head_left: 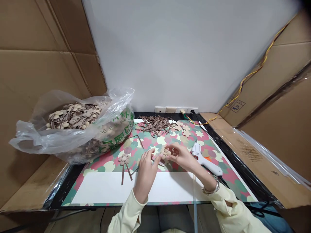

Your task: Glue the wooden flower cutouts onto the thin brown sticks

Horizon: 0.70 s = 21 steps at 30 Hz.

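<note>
Between my two hands is a small beige flower-shaped piece (166, 152) with rounded petals. My right hand (181, 157) pinches it from the right, its fingers curled in. From the left, my left hand (147, 166) has its thumb and fingertips closed at the piece's edge, near a thin dark strip that is partly hidden. Left of my left hand lies another flower piece (123, 159) with two brown strips (122, 174) running down from it. A white glue gun (211, 166) rests on its side just beyond my right wrist, its nozzle pointing away.
A pile of brown strips (156, 124) lies at the back, beside several loose flower pieces (186, 127). A plastic bag (119, 127) full of flower pieces stands at the left. White paper (104, 187) covers the front of the camouflage-patterned mat. Cardboard (279, 136) flanks the table; sockets (170, 110) line the wall.
</note>
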Each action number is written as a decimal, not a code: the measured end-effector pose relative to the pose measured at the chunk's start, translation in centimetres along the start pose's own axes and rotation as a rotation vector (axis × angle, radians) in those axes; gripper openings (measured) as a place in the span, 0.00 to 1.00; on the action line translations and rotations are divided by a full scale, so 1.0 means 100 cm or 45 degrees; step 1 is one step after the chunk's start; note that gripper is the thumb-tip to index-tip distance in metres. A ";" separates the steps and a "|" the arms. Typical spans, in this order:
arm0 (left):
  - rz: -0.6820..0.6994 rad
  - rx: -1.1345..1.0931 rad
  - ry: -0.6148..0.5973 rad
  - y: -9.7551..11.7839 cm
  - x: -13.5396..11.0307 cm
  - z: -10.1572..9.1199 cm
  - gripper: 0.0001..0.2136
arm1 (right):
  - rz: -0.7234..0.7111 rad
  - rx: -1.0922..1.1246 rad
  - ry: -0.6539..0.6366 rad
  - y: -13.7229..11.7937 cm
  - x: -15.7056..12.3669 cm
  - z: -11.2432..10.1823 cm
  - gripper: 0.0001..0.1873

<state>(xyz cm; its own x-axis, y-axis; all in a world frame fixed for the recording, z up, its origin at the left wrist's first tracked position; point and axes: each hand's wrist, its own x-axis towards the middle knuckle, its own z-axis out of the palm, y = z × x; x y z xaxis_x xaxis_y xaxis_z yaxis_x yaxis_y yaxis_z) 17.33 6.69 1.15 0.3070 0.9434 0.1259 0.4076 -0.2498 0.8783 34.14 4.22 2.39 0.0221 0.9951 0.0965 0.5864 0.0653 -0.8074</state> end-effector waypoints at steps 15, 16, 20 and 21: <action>-0.222 -0.605 -0.108 0.008 0.007 0.010 0.14 | 0.263 -1.202 0.305 0.071 -0.097 -0.063 0.29; -0.225 -0.624 -0.116 0.008 0.007 0.011 0.14 | 0.260 -1.190 0.295 0.074 -0.093 -0.061 0.26; -0.205 -0.645 -0.155 0.009 0.005 0.010 0.15 | 0.168 -1.066 0.443 0.078 -0.086 -0.061 0.16; -0.195 -0.634 -0.158 0.010 0.005 0.010 0.14 | 0.127 -1.005 0.528 0.078 -0.088 -0.064 0.15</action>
<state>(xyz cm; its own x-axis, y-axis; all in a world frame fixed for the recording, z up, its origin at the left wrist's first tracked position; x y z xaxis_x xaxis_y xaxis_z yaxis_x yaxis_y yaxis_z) 18.71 6.67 1.63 0.3878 0.9204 -0.0499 0.0072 0.0511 0.9987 43.67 -4.49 -1.08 0.3036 0.8767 0.3732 0.9488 -0.2425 -0.2023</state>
